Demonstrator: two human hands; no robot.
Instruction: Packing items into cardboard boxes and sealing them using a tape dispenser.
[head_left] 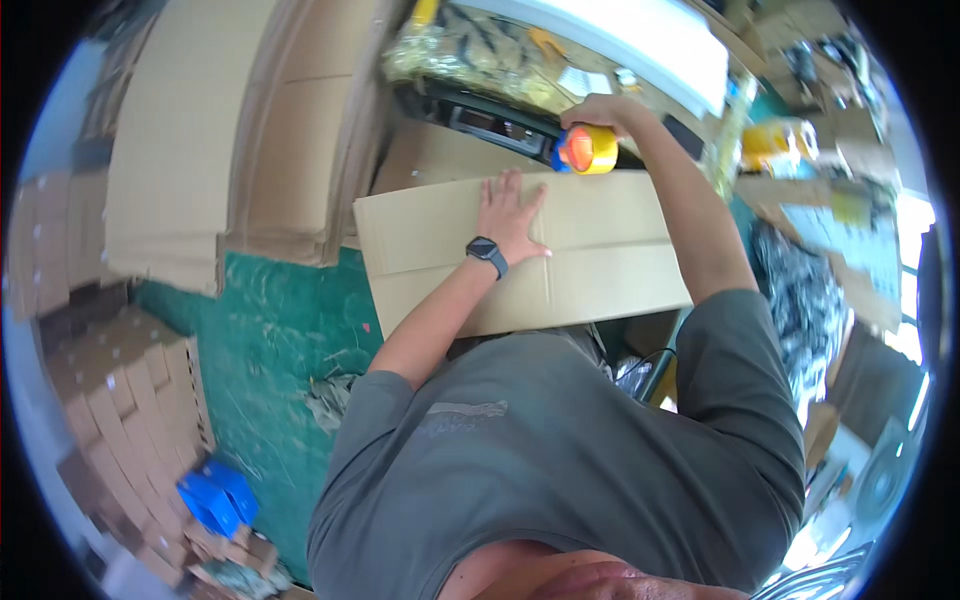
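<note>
Two hands on one cardboard box (590,250): left hand (510,215) flat, fingers spread, pressing its closed flaps; right hand (600,110) wrapped around a yellow tape dispenser (588,150) at the far edge. Stacked flattened cartons (200,130) lie left of the left hand; green floor (270,330) below.

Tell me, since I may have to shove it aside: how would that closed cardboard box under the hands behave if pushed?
The cardboard box looks stiff: its flaps lie flat under the left hand. It is broad and low, so probably slides rather than tips. Weight cannot be judged. The right hand holds a tape dispenser at its far edge.
</note>
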